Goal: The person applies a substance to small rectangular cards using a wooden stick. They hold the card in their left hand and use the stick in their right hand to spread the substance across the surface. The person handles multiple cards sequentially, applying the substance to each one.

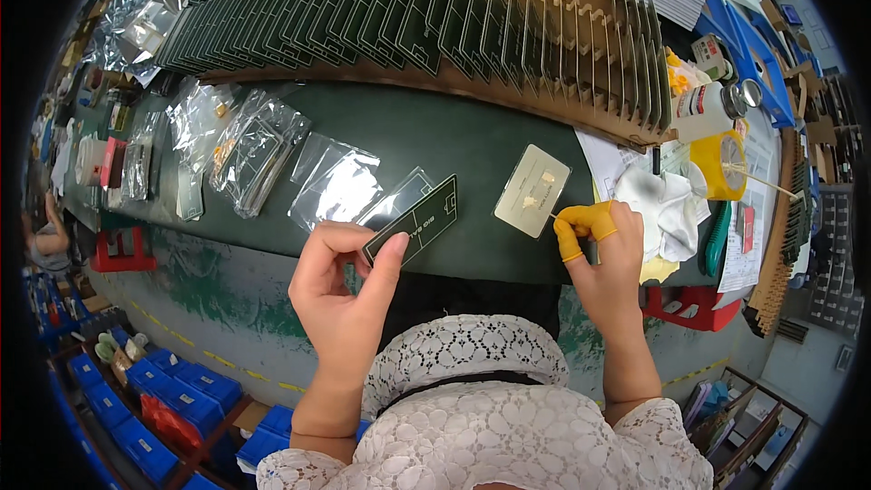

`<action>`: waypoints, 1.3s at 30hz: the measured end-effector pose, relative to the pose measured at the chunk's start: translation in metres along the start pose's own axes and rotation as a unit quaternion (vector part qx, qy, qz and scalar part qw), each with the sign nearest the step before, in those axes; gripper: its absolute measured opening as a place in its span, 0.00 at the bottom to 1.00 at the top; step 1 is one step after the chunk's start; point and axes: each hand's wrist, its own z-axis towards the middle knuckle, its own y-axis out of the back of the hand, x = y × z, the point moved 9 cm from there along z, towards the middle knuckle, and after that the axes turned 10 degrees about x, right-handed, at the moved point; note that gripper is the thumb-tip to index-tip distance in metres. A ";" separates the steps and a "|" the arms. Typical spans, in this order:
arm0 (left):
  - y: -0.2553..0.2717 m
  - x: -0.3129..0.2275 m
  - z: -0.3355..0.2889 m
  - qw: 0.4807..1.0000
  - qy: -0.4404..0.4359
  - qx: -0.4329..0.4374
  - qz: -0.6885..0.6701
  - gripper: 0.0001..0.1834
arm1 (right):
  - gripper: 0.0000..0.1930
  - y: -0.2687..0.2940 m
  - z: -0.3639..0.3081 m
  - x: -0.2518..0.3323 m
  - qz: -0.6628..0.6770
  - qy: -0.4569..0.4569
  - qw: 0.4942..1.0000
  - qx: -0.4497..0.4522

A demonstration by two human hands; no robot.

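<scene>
A dark green flat-topped table (pixel 435 141) carries a long brown slotted rack (pixel 626 133) full of dark green cards. In front of it, the left hand (pixel 340 298) pinches a dark green rectangular card (pixel 419 225) between thumb and fingers, tilted up off the surface. A pale gold rounded-corner card (pixel 521 205) lies flat just left of the right fingertips, its long axis pointing away and slightly rightward; the right hand (pixel 606 261), in yellow rubber finger covers (pixel 568 240), is nearer, its curled fingers gripping a thin stick (pixel 554 215)
</scene>
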 end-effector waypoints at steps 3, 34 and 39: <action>0.000 -0.008 -0.003 0.996 -0.047 -0.008 0.071 0.11 | 0.11 -0.002 0.001 0.002 -0.008 0.012 1.000 -0.006; -0.027 -0.056 -0.041 0.879 -0.361 0.025 0.309 0.23 | 0.13 0.013 0.004 0.071 0.247 0.054 0.967 -0.025; -0.027 -0.057 -0.041 0.879 -0.361 0.025 0.311 0.23 | 0.14 0.015 0.004 0.074 0.223 0.071 0.972 -0.036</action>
